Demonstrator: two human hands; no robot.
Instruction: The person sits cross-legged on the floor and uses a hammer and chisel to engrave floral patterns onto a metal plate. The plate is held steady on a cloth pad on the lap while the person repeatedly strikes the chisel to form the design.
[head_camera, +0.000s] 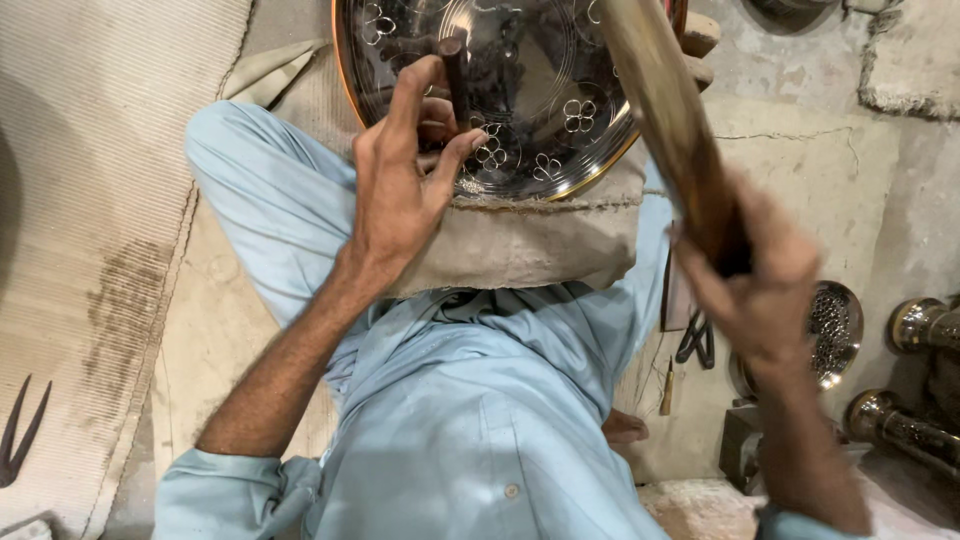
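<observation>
A round shiny metal plate (545, 95) with engraved flower patterns and a copper rim rests on a cloth-covered pad (520, 245) over my lap. My left hand (400, 180) pinches a dark metal punch (455, 75) upright against the plate's surface. My right hand (755, 290) grips the handle of a wooden mallet (660, 110), raised and blurred above the plate's right side.
I sit cross-legged in light blue clothes on a ribbed mat (90, 200). Dark shears (20, 430) lie at the left. At the right are a perforated metal dish (835, 330), brass vessels (920, 325), small hand tools (695, 340) and a concrete floor (800, 150).
</observation>
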